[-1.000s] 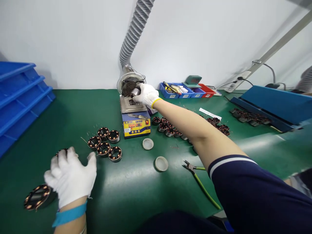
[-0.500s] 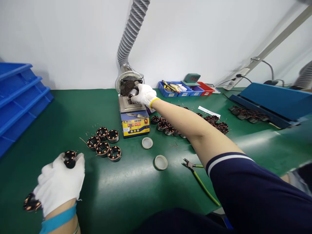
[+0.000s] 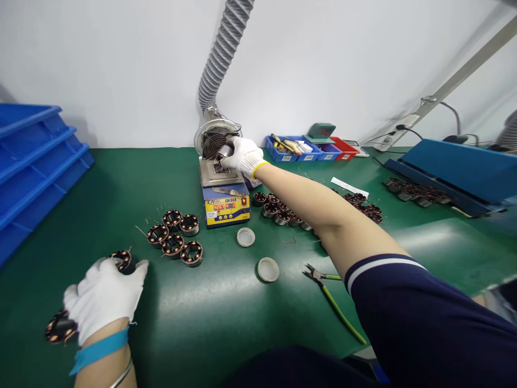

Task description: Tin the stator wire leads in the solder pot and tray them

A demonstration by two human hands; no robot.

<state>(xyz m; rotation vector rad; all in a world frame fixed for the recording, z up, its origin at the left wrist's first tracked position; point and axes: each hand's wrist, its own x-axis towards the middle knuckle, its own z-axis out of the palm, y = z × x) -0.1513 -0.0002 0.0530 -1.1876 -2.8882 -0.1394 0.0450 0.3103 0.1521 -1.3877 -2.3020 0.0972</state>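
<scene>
My left hand [image 3: 109, 293], in a white glove, lies over a copper-wound ring coil [image 3: 123, 260] at the lower left, its thumb spread away from the coil. Another coil [image 3: 60, 327] lies by the wrist side of that hand. My gloved right hand [image 3: 243, 156] reaches forward and pinches a metal-sided coil [image 3: 224, 152] over the square opening of the yellow and blue solder pot [image 3: 226, 212]. A knife-like tool [image 3: 229, 192] rests on the pot's front ledge. Several coils [image 3: 173, 245] stand between my left hand and the pot.
Two small round dishes [image 3: 245, 237] [image 3: 268, 269] and green-handled cutters [image 3: 323, 280] lie in front. More coils [image 3: 281, 216] sit beneath my right arm. Blue stacked trays [image 3: 36, 161] stand left; small bins [image 3: 309, 154] and a blue holder [image 3: 456, 167] are right.
The fingers of my left hand have loosened around the coil, and the thumb has moved away from it. My right hand holds its coil slightly lower at the pot. The view has shifted slightly.
</scene>
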